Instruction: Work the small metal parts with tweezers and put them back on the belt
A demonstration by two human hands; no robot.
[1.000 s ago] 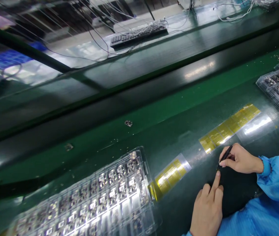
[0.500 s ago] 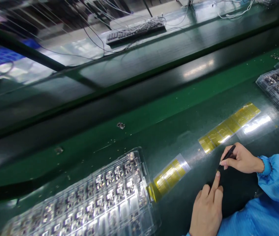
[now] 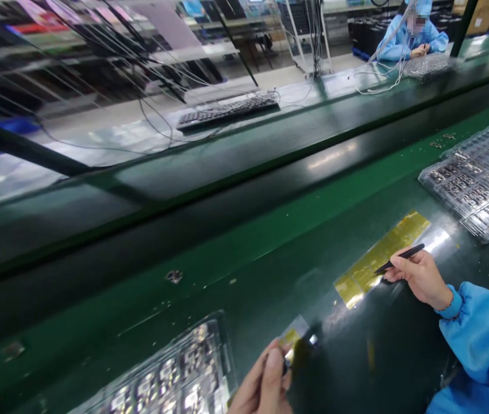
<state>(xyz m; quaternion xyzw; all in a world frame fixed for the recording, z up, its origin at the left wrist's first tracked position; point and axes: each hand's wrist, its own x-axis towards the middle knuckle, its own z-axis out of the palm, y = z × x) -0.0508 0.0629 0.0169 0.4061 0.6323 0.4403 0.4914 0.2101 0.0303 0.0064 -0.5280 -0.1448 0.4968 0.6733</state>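
**Right hand on tweezers, left hand at short film strip**

We have the right hand (image 3: 419, 280) clamped on black tweezers (image 3: 400, 257), tips pointing left and just over the lower end of the long yellow film strip (image 3: 380, 259); can't tell if they touch it. The left hand (image 3: 264, 382) is at the bottom edge of the view, fingers pressed together at the short film strip (image 3: 292, 336). A small dark bit shows at those fingers; too small for us to identify. Both strips lie flat on the green bench (image 3: 244, 276). Clear trays of small circuit modules sit left (image 3: 170, 374) and right (image 3: 472, 184) of them. Across the bench, a co-worker (image 3: 412, 37) in a blue smock sits beyond a keyboard (image 3: 227, 111).
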